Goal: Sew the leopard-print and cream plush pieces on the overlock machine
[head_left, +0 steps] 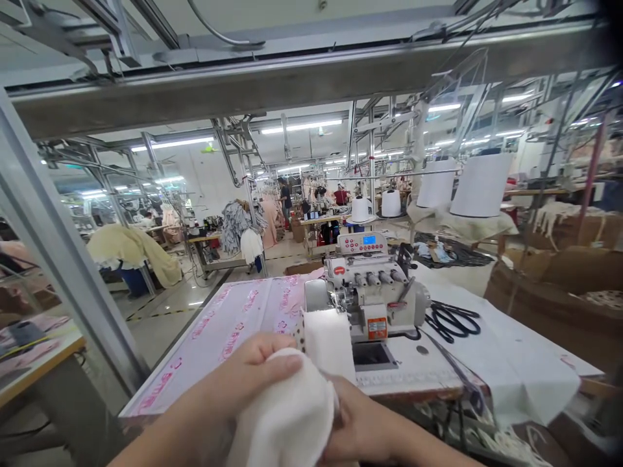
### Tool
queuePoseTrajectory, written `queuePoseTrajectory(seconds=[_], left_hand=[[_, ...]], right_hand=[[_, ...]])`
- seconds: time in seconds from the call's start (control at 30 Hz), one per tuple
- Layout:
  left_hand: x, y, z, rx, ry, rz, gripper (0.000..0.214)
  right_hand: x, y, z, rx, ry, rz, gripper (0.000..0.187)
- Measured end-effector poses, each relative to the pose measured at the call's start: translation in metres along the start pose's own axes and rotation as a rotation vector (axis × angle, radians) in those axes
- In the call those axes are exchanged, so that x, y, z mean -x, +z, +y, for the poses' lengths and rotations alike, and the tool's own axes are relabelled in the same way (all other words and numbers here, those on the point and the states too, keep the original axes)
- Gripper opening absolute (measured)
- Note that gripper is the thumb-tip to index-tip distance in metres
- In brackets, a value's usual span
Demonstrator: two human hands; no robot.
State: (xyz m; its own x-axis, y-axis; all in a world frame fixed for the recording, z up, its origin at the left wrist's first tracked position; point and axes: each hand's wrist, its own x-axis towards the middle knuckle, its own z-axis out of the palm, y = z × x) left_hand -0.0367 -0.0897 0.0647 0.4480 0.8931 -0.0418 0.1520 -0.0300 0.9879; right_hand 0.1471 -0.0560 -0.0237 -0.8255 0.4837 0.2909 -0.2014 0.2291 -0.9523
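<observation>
White cloth (292,408) between both hands (253,370), near the sewing machine (374,292).

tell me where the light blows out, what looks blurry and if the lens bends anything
Head view: a ceiling tube light burns out to white; head view, bottom: the bunched white fabric looks slightly soft, perhaps from motion; head view, left: the metal post slants steeply, probably wide-angle stretch.
</observation>
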Motion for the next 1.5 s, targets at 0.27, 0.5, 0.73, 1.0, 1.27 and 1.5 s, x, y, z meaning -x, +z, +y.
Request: queuePoseTrajectory(seconds=[0.27, 0.5, 0.73, 1.0, 1.27, 1.5], left_hand=[[0.007, -0.050, 0.007, 0.157, 0.069, 0.420, 0.038], [-0.022, -0.112, -0.028, 0.128, 0.081, 0.626, 0.032], [-0.065, -0.170, -0.057, -0.557, 0.076, 0.907, 0.036], [-0.122, -0.057, -0.053, -0.860, 0.251, 0.076, 0.038], [-0.150, -0.055, -0.020, -0.884, 0.375, -0.007, 0.030], [-0.166, -0.067, -0.021, -0.687, 0.226, 0.158, 0.037]], right_hand=[[0.032, -0.026, 0.039, 0.091, 0.251, 0.115, 0.026], [0.036, -0.071, 0.054, 0.390, 0.212, 0.330, 0.009], [0.006, -0.098, 0.048, 0.394, 0.204, 0.546, 0.020], [-0.040, -0.098, 0.027, 0.465, 0.038, 0.556, 0.014], [-0.028, -0.065, 0.082, -0.042, 0.003, 0.466, 0.035], [0.007, -0.024, 0.071, -0.296, 0.100, 0.249, 0.023]])
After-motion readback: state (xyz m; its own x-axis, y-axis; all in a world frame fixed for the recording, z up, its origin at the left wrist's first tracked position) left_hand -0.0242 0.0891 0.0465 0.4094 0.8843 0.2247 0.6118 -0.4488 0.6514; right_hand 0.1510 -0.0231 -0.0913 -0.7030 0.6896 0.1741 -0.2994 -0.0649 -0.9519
